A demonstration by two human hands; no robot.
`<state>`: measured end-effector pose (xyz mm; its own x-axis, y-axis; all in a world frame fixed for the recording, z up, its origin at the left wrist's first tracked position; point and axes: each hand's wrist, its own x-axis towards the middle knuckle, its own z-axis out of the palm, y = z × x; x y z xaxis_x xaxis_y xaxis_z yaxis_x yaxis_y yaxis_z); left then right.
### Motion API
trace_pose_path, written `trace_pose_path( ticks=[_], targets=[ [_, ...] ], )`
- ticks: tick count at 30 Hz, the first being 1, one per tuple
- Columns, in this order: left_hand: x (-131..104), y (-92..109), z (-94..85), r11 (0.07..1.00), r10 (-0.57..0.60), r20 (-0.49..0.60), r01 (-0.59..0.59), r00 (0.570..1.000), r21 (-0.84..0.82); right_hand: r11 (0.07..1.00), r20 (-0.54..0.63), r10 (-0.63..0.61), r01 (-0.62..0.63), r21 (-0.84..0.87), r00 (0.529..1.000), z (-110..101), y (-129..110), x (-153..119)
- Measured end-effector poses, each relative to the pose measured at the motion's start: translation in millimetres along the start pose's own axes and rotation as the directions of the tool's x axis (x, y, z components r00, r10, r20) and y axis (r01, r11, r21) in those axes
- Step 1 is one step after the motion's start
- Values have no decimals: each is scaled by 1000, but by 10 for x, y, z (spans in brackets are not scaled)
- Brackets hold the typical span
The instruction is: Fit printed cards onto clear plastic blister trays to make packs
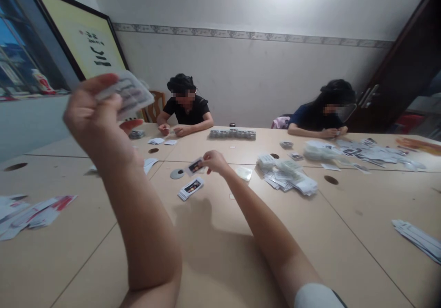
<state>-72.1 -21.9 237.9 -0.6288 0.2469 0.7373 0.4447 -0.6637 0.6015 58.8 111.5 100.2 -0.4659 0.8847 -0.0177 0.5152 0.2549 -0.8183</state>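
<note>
My left hand (99,115) is raised high on the left, its fingers and thumb closed on a translucent plastic packet (132,94) with greyish contents that are blurred. Farther out over the table, my right hand (215,162) pinches a small card (195,165) with a dark picture and a pale border. Just below that card lies a small stack of similar picture cards (191,187). A grey disc (177,174) sits left of the held card, close to it. To the right of my right hand, a pale clear packet (244,174) rests on the tabletop.
Heaped white papers and plastic sleeves (285,175) lie right of centre. Across the table (220,262) sit two people (186,106), (325,110) handling small items. A row of stacked packets (232,134) stands at the back. Red-and-white papers (44,214) lie left; folded strips (416,239) right.
</note>
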Motion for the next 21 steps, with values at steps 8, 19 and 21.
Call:
trace_pose_path(
  ticks=[8,19,21],
  targets=[
    [-83,-123,217,946,-265,420,318,868,-60,857,-532,-157,383,346,832,-1081,-197,-479],
    [-308,-64,446,757,-286,781,631,556,-172,767,-509,-352,554,324,785,-1445,-294,-1129],
    [-361,8,479,703,-294,788,681,541,-205,768,-492,-378,563,306,784,-1435,-318,-1172]
  ],
)
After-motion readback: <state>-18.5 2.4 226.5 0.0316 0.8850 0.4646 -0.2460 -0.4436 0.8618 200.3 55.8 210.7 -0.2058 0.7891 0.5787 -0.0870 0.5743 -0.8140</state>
